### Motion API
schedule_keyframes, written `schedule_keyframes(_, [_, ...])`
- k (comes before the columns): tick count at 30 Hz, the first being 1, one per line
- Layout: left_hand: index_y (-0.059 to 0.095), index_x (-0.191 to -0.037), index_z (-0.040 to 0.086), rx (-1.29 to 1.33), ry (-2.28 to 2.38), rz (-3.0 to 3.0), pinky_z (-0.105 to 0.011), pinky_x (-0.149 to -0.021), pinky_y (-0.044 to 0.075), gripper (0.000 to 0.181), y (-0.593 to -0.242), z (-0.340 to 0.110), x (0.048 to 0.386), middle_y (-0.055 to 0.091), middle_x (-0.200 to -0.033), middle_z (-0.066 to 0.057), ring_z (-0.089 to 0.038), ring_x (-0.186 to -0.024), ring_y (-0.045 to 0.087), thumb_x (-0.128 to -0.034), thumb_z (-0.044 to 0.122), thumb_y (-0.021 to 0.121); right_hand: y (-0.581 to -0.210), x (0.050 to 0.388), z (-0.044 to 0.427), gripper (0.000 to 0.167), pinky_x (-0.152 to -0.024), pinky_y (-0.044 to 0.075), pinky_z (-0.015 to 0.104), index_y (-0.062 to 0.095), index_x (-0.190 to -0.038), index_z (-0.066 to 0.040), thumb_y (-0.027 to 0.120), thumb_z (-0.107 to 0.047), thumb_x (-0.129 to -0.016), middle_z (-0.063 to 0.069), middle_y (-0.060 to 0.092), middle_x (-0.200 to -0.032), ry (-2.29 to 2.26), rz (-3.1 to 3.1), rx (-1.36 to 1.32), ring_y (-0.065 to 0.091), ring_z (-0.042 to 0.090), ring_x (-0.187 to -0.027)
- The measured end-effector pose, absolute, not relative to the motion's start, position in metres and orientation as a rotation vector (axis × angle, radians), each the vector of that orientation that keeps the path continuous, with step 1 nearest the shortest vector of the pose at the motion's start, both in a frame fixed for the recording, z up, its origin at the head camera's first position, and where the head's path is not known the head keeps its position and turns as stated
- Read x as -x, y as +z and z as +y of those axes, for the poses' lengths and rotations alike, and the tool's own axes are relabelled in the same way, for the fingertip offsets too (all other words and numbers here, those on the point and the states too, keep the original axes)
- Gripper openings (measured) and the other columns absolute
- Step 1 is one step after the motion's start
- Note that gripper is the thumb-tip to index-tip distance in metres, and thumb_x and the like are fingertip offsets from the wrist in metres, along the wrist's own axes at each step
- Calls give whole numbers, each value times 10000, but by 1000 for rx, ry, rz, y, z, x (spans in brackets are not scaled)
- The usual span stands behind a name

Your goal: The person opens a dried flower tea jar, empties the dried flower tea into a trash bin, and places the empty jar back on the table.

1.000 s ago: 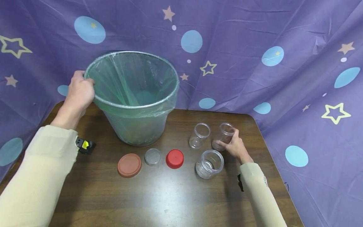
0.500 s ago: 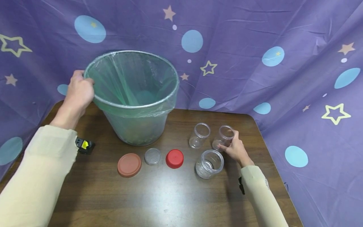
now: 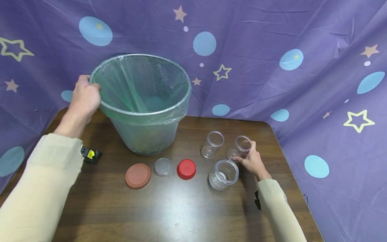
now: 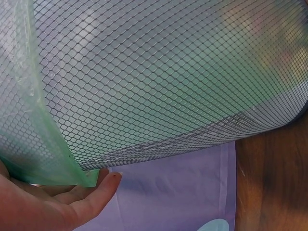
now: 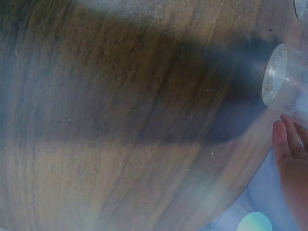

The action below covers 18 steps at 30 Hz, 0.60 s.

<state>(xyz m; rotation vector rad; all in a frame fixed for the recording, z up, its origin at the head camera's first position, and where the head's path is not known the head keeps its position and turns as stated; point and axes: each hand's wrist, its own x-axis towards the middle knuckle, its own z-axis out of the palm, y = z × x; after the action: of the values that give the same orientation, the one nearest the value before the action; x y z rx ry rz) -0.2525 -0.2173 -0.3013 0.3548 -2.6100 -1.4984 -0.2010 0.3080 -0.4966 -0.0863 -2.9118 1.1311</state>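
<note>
My left hand [image 3: 85,97] grips the rim of a mesh wastebasket [image 3: 145,134] at the back left of the table. A translucent green bag [image 3: 130,87] lines it and folds over the rim; in the left wrist view the bag's edge [image 4: 72,163] hangs by my fingers. My right hand [image 3: 251,159] holds a clear jar [image 3: 239,148] from its right side, thumb in front. The jar's mouth leans to the right over its base. To its left stands another tall clear jar [image 3: 212,145], and a wider clear jar [image 3: 223,175] stands in front. All three are lidless.
Three lids lie in a row in front of the wastebasket: a brown-orange one [image 3: 138,176], a grey translucent one [image 3: 163,167] and a red one [image 3: 186,169]. A purple patterned cloth [image 3: 248,67] hangs behind and to the sides of the wooden table [image 3: 151,215].
The mouth of the jar in my right hand has tipped rightward and toward me, its base staying nearly in place. My left hand and the wastebasket have not moved.
</note>
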Motion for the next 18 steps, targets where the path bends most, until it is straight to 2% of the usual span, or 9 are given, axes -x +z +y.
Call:
schedule_keyframes(7, [182,-1533,0,-351,-1518,-2614,-488,-1194,253,566,-302,-218,253,311,-1512,-249,-365,-1382,323,-1027,247,234,-497,201,307,843,-878,501,402,279,-1388,-45,844,-160,-773,242,689,-1075,1180,-2913,109,692,322,-954])
schedule_keyframes(18, [212,-1526,-1,-360,-1505,-2595,-465,-1204,241,564,-304,-219,255,317,-1520,-243,-342,-1400,305,-1014,234,253,-496,201,306,856,-875,497,380,283,-1403,-41,845,-185,-773,247,679,-1121,1164,-2917,162,672,325,-990])
